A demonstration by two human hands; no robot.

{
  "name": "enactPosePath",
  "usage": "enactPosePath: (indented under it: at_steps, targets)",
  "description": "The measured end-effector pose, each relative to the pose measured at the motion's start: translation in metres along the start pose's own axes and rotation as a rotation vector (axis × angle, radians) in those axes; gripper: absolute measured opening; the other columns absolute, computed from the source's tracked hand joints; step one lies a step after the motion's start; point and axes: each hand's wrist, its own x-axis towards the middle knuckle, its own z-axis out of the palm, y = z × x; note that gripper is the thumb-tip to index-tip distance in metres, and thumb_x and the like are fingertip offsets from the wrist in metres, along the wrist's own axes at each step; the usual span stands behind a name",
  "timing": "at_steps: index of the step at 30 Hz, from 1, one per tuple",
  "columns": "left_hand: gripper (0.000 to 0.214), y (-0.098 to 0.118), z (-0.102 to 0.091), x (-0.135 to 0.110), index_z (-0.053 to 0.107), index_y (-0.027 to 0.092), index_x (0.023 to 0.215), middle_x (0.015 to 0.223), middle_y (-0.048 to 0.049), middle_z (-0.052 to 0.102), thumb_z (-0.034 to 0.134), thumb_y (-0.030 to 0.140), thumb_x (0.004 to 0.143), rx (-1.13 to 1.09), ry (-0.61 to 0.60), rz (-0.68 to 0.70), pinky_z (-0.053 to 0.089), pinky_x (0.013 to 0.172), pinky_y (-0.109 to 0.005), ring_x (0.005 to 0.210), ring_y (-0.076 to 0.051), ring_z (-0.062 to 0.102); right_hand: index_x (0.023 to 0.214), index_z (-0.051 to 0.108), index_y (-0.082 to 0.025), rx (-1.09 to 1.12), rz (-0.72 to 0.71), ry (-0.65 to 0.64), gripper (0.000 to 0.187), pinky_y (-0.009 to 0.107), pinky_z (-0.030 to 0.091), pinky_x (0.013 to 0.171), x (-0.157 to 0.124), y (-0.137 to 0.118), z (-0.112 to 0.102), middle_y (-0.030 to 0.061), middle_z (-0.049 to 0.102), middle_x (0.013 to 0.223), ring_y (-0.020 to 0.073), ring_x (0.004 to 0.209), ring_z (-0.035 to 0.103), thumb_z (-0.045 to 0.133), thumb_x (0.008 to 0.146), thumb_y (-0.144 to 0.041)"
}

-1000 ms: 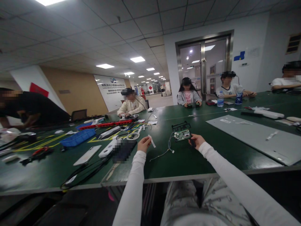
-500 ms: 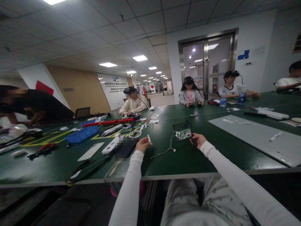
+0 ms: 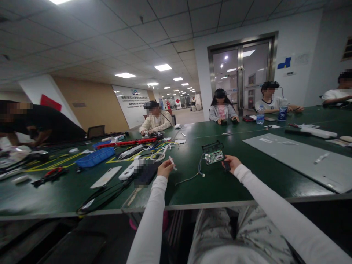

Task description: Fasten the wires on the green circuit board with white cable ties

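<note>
My left hand [image 3: 165, 169] is closed in a pinch on a small white strip [image 3: 172, 162] that sticks up from the fingers, just above the green table [image 3: 220, 183]. My right hand [image 3: 231, 162] is closed around a dark tool [image 3: 226, 166], whose tip rests at the near edge of a green circuit board [image 3: 213, 156]. The board lies on the table in front of a black frame [image 3: 211, 146]. A thin wire [image 3: 192, 177] with a small connector trails from the board toward my left hand.
Left of my left hand lie a dark device [image 3: 145, 173], a white remote [image 3: 129, 169], a phone [image 3: 106, 176], cables, a blue tray [image 3: 95, 157] and red tools. A large grey panel [image 3: 297, 156] lies to the right. Several other people sit around the table; water bottles [image 3: 260, 114] stand at the far side.
The white strip in my left hand has turned and tilted a little between the fingers. My right hand and the circuit board have stayed put. The view has shifted slightly.
</note>
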Motion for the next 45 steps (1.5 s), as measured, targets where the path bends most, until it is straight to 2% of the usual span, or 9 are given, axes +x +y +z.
enactPosePath:
  at_steps: [8,13,20,26,31,35,40,45]
  targets:
    - [0.037,-0.001,-0.003,0.000,0.060,0.010,0.070,0.074,-0.0041,0.061,0.074,0.025,0.039,-0.016,0.003,0.019,0.046,0.061,-0.031,0.058,-0.012,0.056,0.074,0.056,-0.014,-0.030,-0.014,-0.027,0.029,0.021,0.046,0.050,0.001,0.002,-0.001,0.0025,0.058,0.065,0.0095,0.054,0.053,0.041,0.051,-0.002]
    - [0.040,0.005,-0.002,-0.005,0.059,0.013,0.077,0.069,-0.0011,0.058,0.074,0.030,0.043,-0.045,-0.070,-0.013,0.046,0.058,-0.028,0.062,-0.013,0.055,0.073,0.056,-0.014,-0.031,-0.021,-0.031,0.029,0.021,0.046,0.049,-0.001,0.001,0.001,0.0024,0.058,0.064,0.0093,0.053,0.052,0.042,0.052,-0.002]
    - [0.040,0.011,0.001,-0.008,0.059,0.015,0.078,0.070,0.0002,0.057,0.073,0.031,0.044,-0.014,-0.044,0.018,0.042,0.057,-0.023,0.061,-0.010,0.053,0.071,0.056,-0.014,-0.041,-0.012,-0.024,0.027,0.021,0.045,0.048,-0.003,0.000,0.003,0.0025,0.057,0.064,0.0090,0.051,0.051,0.041,0.051,-0.002]
    - [0.040,0.011,0.002,-0.011,0.058,0.017,0.083,0.073,0.0014,0.054,0.072,0.022,0.045,-0.047,-0.108,0.020,0.045,0.055,-0.024,0.060,-0.009,0.053,0.073,0.056,-0.013,-0.046,-0.012,-0.030,0.028,0.020,0.045,0.047,-0.002,0.001,0.003,0.0028,0.057,0.065,0.0088,0.051,0.051,0.041,0.052,-0.002]
    - [0.047,0.008,0.003,-0.011,0.057,0.019,0.090,0.087,-0.0020,0.053,0.069,0.011,0.045,-0.099,-0.163,-0.020,0.049,0.064,-0.030,0.068,-0.012,0.055,0.073,0.056,-0.013,-0.040,-0.008,-0.033,0.029,0.021,0.045,0.048,-0.003,0.001,0.003,0.0031,0.058,0.065,0.0092,0.051,0.051,0.041,0.052,-0.002]
    - [0.053,0.007,0.002,-0.011,0.056,0.019,0.097,0.086,-0.0020,0.054,0.068,0.009,0.046,-0.097,-0.205,-0.033,0.049,0.069,-0.031,0.069,-0.011,0.055,0.074,0.057,-0.013,-0.043,-0.003,-0.036,0.029,0.021,0.046,0.048,-0.003,0.001,0.002,0.0030,0.058,0.065,0.0098,0.052,0.052,0.041,0.053,-0.002]
    - [0.063,0.006,0.003,-0.011,0.053,0.020,0.104,0.082,-0.0011,0.055,0.068,0.006,0.045,-0.099,-0.180,-0.027,0.048,0.073,-0.030,0.074,-0.013,0.056,0.074,0.057,-0.014,-0.050,0.000,-0.032,0.028,0.021,0.045,0.047,-0.003,0.001,0.002,0.0032,0.058,0.067,0.0100,0.052,0.052,0.041,0.053,-0.002]
    - [0.071,0.006,0.003,-0.011,0.047,0.020,0.111,0.081,-0.0013,0.055,0.067,0.004,0.045,-0.110,-0.150,-0.065,0.048,0.069,-0.030,0.074,-0.014,0.058,0.071,0.056,-0.014,-0.032,-0.006,-0.019,0.026,0.021,0.045,0.047,-0.003,0.001,0.003,0.0024,0.057,0.064,0.0092,0.050,0.051,0.041,0.053,-0.001]
